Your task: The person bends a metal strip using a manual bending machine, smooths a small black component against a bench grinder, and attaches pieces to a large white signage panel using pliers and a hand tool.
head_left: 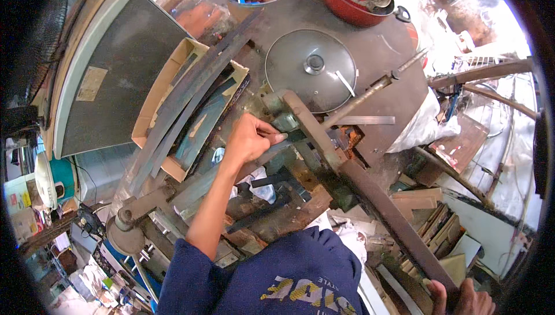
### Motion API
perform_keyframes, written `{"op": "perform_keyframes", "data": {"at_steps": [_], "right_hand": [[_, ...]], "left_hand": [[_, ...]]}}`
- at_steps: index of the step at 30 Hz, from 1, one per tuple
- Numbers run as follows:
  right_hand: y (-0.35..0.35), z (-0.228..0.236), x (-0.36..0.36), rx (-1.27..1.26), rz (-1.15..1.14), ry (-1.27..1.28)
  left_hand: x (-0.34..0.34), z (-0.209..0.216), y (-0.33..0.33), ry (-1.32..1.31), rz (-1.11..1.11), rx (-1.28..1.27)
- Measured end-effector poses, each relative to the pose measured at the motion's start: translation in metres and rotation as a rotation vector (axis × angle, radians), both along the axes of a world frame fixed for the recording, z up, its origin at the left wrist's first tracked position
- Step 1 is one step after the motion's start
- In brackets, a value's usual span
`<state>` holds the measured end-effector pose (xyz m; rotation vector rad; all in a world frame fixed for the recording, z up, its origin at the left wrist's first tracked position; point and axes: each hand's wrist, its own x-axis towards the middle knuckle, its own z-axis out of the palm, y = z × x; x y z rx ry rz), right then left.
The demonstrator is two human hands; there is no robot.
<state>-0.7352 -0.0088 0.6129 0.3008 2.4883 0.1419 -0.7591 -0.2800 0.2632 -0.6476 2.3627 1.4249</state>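
Observation:
My left hand (254, 137) is closed, thumb and fingers pinching a flat grey metal strip (276, 148) beside the block of a hand-lever machine. The strip's end lies at the machine's dark jaw (296, 136), partly hidden. At the lower right, my right hand (465, 300) is wrapped round the end of the machine's long brown metal lever (399, 234). The lever slants from the machine's head down to the right. A rod (361, 100) sticks out from the head toward the upper right.
A glass pot lid (298, 81) lies on the brown bench top behind the machine. Further back stand a red pan (352, 14) and a bowl of small packets (260, 0). Long metal strips (179, 104) rest across an open cardboard box (173, 165) on the left. Boards (430, 231) are stacked below the lever.

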Motion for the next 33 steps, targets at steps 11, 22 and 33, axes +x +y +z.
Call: {"op": "perform_keyframes", "data": {"at_steps": [11, 22, 33], "right_hand": [[-0.002, -0.012, -0.009, 0.095, 0.015, -0.159], [0.018, -0.015, -0.017, 0.195, 0.009, -0.271], [0.062, -0.056, 0.013, 0.251, -0.002, -0.390]], "left_hand": [[0.020, -0.009, 0.012, 0.434, 0.262, -0.277], [0.017, -0.037, -0.016, 0.041, 0.126, 0.306], [0.015, -0.029, -0.012, 0.029, 0.114, 0.146]]}}
